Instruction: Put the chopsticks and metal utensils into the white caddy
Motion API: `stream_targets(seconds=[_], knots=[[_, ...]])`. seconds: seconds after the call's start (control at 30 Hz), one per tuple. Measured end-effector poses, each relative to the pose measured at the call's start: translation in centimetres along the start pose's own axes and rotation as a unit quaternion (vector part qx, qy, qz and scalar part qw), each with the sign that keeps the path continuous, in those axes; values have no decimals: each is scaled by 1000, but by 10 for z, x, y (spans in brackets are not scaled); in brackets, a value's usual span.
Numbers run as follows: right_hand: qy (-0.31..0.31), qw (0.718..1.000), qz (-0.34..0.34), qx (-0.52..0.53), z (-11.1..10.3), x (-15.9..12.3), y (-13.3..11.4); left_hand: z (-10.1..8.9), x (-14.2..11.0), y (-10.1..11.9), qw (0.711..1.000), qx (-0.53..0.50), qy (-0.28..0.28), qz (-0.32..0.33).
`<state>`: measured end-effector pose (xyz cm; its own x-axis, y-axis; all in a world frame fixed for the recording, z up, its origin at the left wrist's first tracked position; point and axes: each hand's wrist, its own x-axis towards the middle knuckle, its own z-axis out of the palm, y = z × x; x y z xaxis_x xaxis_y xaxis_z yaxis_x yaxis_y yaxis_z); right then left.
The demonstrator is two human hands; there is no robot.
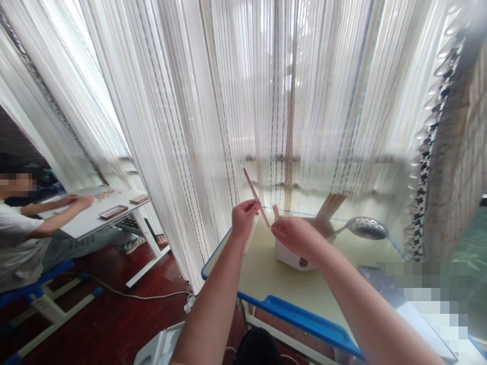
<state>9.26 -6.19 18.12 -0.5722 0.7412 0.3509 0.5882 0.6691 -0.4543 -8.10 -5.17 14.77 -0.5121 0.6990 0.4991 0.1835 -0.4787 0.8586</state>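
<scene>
My left hand point(243, 218) is closed around a thin wooden chopstick point(254, 193) that slants up and to the left above the table. My right hand point(297, 235) is closed too, pinching the short ends of more chopsticks point(275, 210) just right of the left hand. Both hands hover over a white holder point(291, 257) standing on the pale green table point(289, 289). Several wooden chopsticks point(332, 205) lean out of the holder, and a metal slotted ladle point(366, 228) sticks out to its right.
The table has a blue front rim point(304, 319). Striped sheer curtains point(243, 101) hang right behind it. At the left another person point(23, 228) sits at a white desk point(99, 213) with hands on it. A cable point(144, 295) lies on the dark red floor.
</scene>
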Motion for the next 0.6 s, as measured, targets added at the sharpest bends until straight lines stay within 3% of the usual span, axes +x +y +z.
stream_targets(seconds=[0.1,0.2,0.4,0.6], knots=[[-24,994,-6,108,-34,8,1,15,8,-2,1000,1,-17,18],[1,984,12,178,-48,25,15,29,11,-10,999,11,-33,25],[62,984,6,169,-27,58,50,47,1,-27,997,27,-69,20],[89,976,-6,199,-9,65,55,51,-6,-40,992,63,-95,48]])
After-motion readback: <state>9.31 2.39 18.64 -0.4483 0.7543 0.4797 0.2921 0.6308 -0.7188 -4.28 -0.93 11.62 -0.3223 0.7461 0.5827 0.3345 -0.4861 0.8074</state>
